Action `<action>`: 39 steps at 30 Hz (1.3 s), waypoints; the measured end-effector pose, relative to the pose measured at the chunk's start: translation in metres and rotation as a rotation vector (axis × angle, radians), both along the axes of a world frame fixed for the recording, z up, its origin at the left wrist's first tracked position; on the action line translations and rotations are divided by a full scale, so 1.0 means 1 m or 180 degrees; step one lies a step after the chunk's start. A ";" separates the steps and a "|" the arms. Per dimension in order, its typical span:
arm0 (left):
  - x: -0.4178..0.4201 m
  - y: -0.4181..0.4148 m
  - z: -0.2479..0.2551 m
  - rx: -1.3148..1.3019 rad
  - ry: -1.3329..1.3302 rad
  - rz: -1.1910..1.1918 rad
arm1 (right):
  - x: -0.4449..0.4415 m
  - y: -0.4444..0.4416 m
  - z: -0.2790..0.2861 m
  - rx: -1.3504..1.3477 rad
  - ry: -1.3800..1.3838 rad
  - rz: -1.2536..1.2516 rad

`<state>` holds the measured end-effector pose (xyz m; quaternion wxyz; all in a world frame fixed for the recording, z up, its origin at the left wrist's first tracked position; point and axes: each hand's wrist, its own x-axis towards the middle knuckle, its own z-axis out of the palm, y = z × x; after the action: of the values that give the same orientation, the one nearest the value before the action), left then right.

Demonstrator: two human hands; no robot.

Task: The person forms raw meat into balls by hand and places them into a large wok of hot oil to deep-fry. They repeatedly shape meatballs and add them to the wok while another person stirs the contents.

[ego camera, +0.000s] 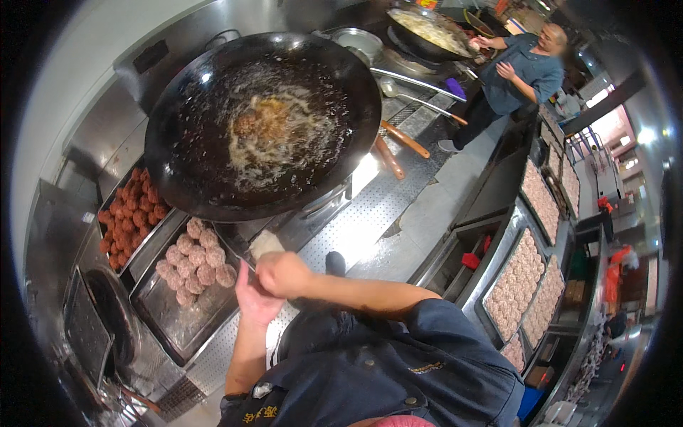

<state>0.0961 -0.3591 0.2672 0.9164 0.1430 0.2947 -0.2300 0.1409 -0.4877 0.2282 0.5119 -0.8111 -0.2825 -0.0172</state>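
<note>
My left hand [257, 300] is held up in front of my body with its thumb raised and palm turned inward. Against that palm rests my right hand [285, 275], its fingers curled like a fist. Whether anything lies between them is hidden. Just beyond the right hand is a pale cloth [265, 244]. To the left of my hands, raw meatballs [195, 259] are heaped at the far end of a metal tray [187, 331]. Farther forward, a large black wok [181, 181] holds dark oil, with a browning clump of food [267, 120] frying amid foam.
Browned meatballs [133, 213] fill another tray beside the wok. Wooden handles [405, 140] jut out at the wok's right, near a long ladle [421, 101]. A co-worker [525, 72] stands by a second wok [427, 32]. Trays of raw meatballs [515, 283] line the right-hand counter.
</note>
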 end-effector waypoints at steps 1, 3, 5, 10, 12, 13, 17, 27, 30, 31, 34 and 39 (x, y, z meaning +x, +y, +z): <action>-0.001 0.013 0.003 -0.0340 -0.0152 -0.0345 | 0.006 -0.004 0.009 0.0201 0.0608 -0.0161; -0.002 0.043 -0.042 0.0344 -0.0546 -0.0408 | 0.025 -0.031 0.043 0.1375 0.3237 0.0293; -0.008 0.091 -0.141 0.2750 -0.0152 0.0167 | 0.037 -0.058 0.070 0.2285 0.3962 0.0551; 0.009 0.142 -0.209 0.2633 0.1764 0.1297 | 0.117 -0.135 0.116 0.0314 0.0886 0.0408; 0.013 0.142 -0.250 0.2498 0.1453 0.1549 | 0.171 -0.158 0.108 -0.0997 -0.0496 0.0170; 0.019 0.145 -0.258 0.2444 0.1715 0.1507 | 0.197 -0.174 0.099 -0.1604 -0.0768 0.0200; 0.040 0.122 -0.254 0.2322 0.1394 0.0988 | 0.264 -0.245 0.087 -0.2992 -0.1376 0.0090; -0.008 0.069 -0.126 0.1756 -0.0607 0.1304 | 0.073 -0.090 0.137 -0.0791 -0.1288 0.0256; -0.020 0.050 -0.031 0.0811 -0.1080 0.0818 | 0.022 -0.014 0.132 -0.0515 -0.1040 0.0928; -0.017 0.034 0.015 0.0625 -0.0968 0.0831 | 0.012 0.002 0.122 -0.0611 -0.1173 0.0964; -0.016 0.022 0.011 0.0259 -0.1171 0.0696 | -0.005 0.033 0.089 -0.0555 -0.1473 0.0704; -0.001 0.020 0.012 0.0288 -0.0465 0.0318 | 0.004 0.027 0.048 -0.0697 -0.1288 0.0902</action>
<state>0.0949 -0.3391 0.2788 0.9384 0.1859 0.2439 -0.1595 0.1447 -0.4605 0.2759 0.3515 -0.7941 -0.4900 -0.0765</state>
